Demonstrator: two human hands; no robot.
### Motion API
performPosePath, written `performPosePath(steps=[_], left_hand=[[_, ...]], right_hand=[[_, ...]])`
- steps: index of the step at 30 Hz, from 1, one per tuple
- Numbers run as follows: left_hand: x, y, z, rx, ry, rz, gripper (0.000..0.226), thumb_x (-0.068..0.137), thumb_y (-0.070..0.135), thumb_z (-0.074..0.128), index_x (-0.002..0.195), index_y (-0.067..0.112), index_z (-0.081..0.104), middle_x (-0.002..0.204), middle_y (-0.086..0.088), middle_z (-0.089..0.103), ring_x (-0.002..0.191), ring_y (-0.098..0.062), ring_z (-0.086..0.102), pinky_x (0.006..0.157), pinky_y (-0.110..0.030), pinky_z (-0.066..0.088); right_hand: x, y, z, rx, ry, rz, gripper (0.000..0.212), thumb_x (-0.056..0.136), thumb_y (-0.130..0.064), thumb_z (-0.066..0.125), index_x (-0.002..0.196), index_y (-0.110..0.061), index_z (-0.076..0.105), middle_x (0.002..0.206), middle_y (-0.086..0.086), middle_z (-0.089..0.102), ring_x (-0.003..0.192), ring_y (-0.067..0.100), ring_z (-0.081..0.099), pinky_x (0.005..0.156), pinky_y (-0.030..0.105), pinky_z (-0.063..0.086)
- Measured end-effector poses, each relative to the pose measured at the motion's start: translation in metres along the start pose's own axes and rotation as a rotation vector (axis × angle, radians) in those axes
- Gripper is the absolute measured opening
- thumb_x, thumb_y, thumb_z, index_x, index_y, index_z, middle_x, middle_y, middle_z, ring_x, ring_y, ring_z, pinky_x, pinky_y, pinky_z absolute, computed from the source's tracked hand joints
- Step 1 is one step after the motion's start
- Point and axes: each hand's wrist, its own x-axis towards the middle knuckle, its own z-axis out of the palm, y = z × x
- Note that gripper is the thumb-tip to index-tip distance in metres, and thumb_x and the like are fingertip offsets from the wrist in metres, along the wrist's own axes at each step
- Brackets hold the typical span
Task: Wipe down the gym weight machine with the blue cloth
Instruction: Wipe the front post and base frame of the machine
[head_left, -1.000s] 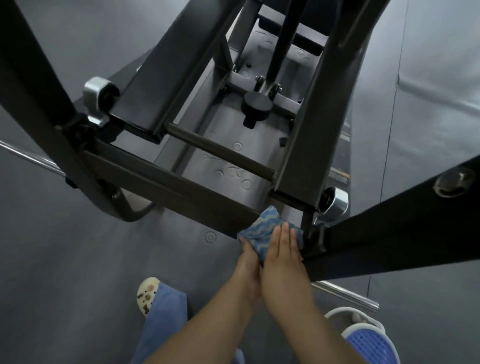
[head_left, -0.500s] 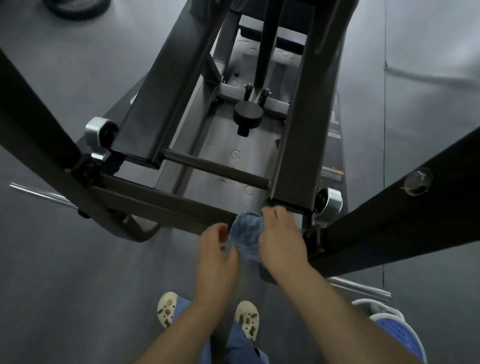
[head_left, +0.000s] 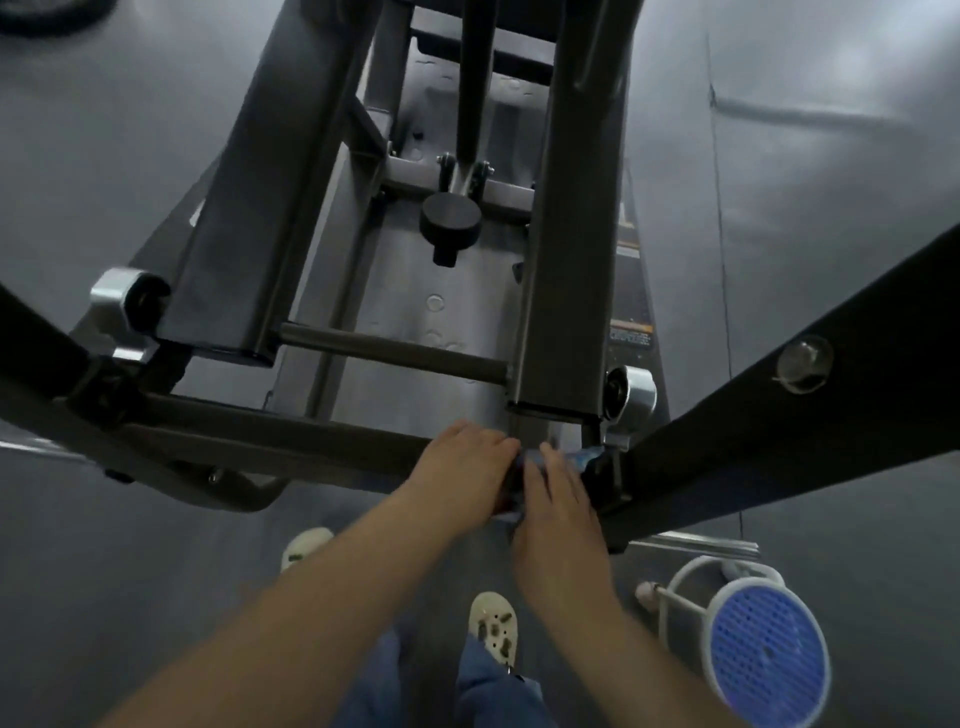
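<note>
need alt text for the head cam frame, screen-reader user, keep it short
Seen from above, a person's left hand and right hand press a mostly hidden blue cloth against the dark crossbar of a gym weight machine. Below are light clogs, blue trousers and a small fan with a blue grille on the grey floor.
</note>
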Motion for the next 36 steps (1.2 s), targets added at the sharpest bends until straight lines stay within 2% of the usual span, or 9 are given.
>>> performPosePath(steps=[2, 5, 10, 13, 20, 24, 27, 31, 36], left_hand=[[0.01, -0.01, -0.005, -0.059, -0.099, 0.074, 0.064, 0.087, 0.037, 0.06, 0.141, 0.017, 0.034, 0.142, -0.002, 0.041, 0.127, -0.019, 0.041, 0.105, -0.029, 0.029], [0.015, -0.026, -0.008, -0.176, -0.272, 0.144, 0.068, 0.085, 0.034, 0.063, 0.143, 0.02, 0.031, 0.141, -0.003, 0.043, 0.125, -0.022, 0.045, 0.102, -0.032, 0.037], [0.019, -0.032, -0.021, -0.046, -0.3, 0.292, 0.07, 0.091, 0.027, 0.055, 0.149, 0.018, 0.017, 0.152, -0.004, 0.024, 0.135, -0.023, 0.03, 0.107, -0.03, 0.027], [0.017, -0.021, -0.024, 0.041, -0.19, 0.43, 0.061, 0.095, 0.021, 0.049, 0.148, 0.017, 0.019, 0.153, -0.004, 0.017, 0.138, -0.023, 0.024, 0.109, -0.032, 0.026], [0.023, -0.007, 0.003, 0.15, -0.207, 0.378, 0.072, 0.092, 0.033, 0.054, 0.146, 0.01, 0.014, 0.144, -0.01, 0.033, 0.127, -0.026, 0.039, 0.102, -0.032, 0.034], [0.04, -0.013, 0.008, 0.087, -0.349, 0.227, 0.073, 0.078, 0.046, 0.068, 0.135, 0.016, 0.033, 0.126, -0.01, 0.051, 0.114, -0.028, 0.051, 0.089, -0.037, 0.044], [0.034, -0.016, 0.009, 0.208, -0.248, 0.234, 0.072, 0.08, 0.044, 0.066, 0.137, 0.016, 0.03, 0.13, -0.009, 0.046, 0.118, -0.027, 0.046, 0.092, -0.036, 0.04], [0.006, -0.014, 0.011, 0.319, 0.001, 0.325, 0.075, 0.089, 0.042, 0.054, 0.146, 0.014, 0.015, 0.14, -0.008, 0.033, 0.127, -0.024, 0.034, 0.104, -0.031, 0.029], [0.021, -0.002, 0.02, 0.229, -0.119, 0.178, 0.081, 0.074, 0.047, 0.072, 0.132, 0.008, 0.031, 0.127, -0.013, 0.048, 0.116, -0.028, 0.048, 0.095, -0.036, 0.041]], right_hand=[[-0.019, -0.002, 0.015, 0.11, 0.201, 0.109, 0.056, 0.062, -0.005, 0.072, 0.116, -0.008, 0.061, 0.12, 0.015, 0.057, 0.111, 0.029, 0.054, 0.085, 0.037, 0.051], [-0.028, -0.015, 0.028, 0.438, 0.23, 0.528, 0.04, 0.076, 0.004, 0.064, 0.114, -0.006, 0.059, 0.117, 0.016, 0.052, 0.106, 0.029, 0.048, 0.09, 0.037, 0.044], [-0.003, -0.036, 0.022, 1.458, 0.192, 1.319, 0.031, 0.098, -0.002, 0.037, 0.119, 0.016, 0.05, 0.093, 0.031, 0.057, 0.113, 0.051, 0.048, 0.07, 0.04, 0.042], [0.013, -0.057, 0.015, 1.577, 0.306, 1.304, 0.031, 0.099, -0.003, 0.035, 0.125, 0.009, 0.048, 0.093, 0.028, 0.058, 0.093, 0.046, 0.055, 0.074, 0.036, 0.046], [0.019, -0.076, 0.026, 1.642, 0.426, 1.276, 0.043, 0.092, 0.003, 0.039, 0.13, -0.011, 0.052, 0.122, 0.014, 0.061, 0.111, 0.03, 0.057, 0.1, 0.045, 0.045], [0.01, -0.064, 0.028, 1.648, 0.431, 1.298, 0.03, 0.095, -0.003, 0.039, 0.093, -0.024, 0.061, 0.112, 0.015, 0.064, 0.102, 0.03, 0.06, 0.084, 0.036, 0.045], [0.005, -0.055, 0.03, 1.755, 0.455, 1.345, 0.032, 0.099, -0.007, 0.035, 0.082, -0.026, 0.055, 0.115, 0.025, 0.059, 0.105, 0.039, 0.057, 0.091, 0.049, 0.046], [-0.002, -0.049, 0.051, 1.924, 0.463, 1.4, 0.021, 0.1, -0.011, 0.035, 0.1, -0.017, 0.056, 0.121, 0.014, 0.058, 0.105, 0.028, 0.059, 0.092, 0.044, 0.048], [-0.001, -0.039, 0.075, 2.159, 0.49, 1.367, 0.033, 0.101, -0.015, 0.037, 0.132, -0.01, 0.048, 0.131, 0.011, 0.051, 0.11, 0.026, 0.056, 0.086, 0.037, 0.046]])
